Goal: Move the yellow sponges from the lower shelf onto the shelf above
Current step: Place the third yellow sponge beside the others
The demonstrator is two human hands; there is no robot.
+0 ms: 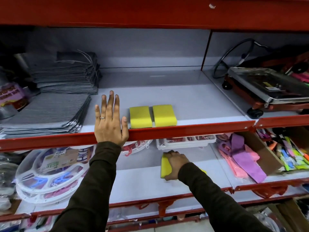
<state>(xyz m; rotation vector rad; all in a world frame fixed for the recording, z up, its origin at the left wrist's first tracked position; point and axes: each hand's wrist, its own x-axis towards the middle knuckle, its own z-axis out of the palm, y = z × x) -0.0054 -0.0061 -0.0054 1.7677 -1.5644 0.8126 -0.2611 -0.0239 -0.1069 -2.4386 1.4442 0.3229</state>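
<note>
My right hand (175, 164) grips a sponge (165, 166); I'd lift it clear of the rim (184, 130) above, left hand (109, 122) flat, open.

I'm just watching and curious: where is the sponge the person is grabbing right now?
It lies on the lower shelf, under the right hand, just in front of a white tray and below the two sponges already up top.

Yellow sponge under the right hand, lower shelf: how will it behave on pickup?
The yellow sponge is probably light and squashy: it looks like foam, and the right hand covers it alone. As a flat block with a dark scouring layer, it seems unlikely to roll. It likely isn't slippery or fragile.
</note>
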